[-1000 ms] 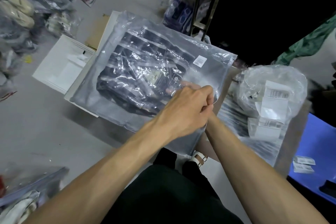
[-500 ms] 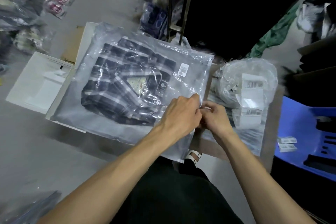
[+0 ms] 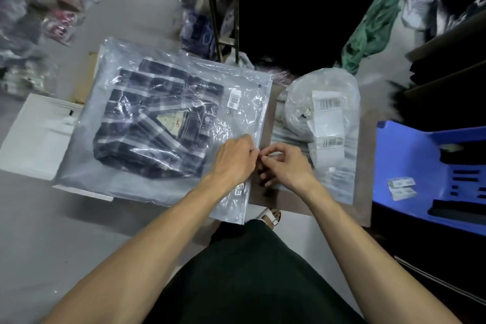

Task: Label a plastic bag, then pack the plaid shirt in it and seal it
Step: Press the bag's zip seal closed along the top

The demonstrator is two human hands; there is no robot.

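A clear plastic bag [image 3: 86, 163] lies flat on a low surface with the folded dark plaid shirt [image 3: 147, 123] inside it. A white barcode label [image 3: 233, 97] is stuck on the bag near its right edge. My left hand [image 3: 232, 159] pinches the bag's right edge at about mid-length. My right hand [image 3: 285, 163] meets it from the right, fingertips curled at the same spot on the edge.
A clear sack of white barcode labels [image 3: 324, 118] sits just right of the bag. A blue plastic stool [image 3: 431, 171] with loose labels stands at far right. A white box [image 3: 36, 137] lies at left. Bagged goods cover the floor at upper left; a metal rack [image 3: 218, 8] stands behind.
The bag with the shirt has come down from a raised tilt to lie flat. My right hand has come out from under my left and both now meet at the bag's right edge.
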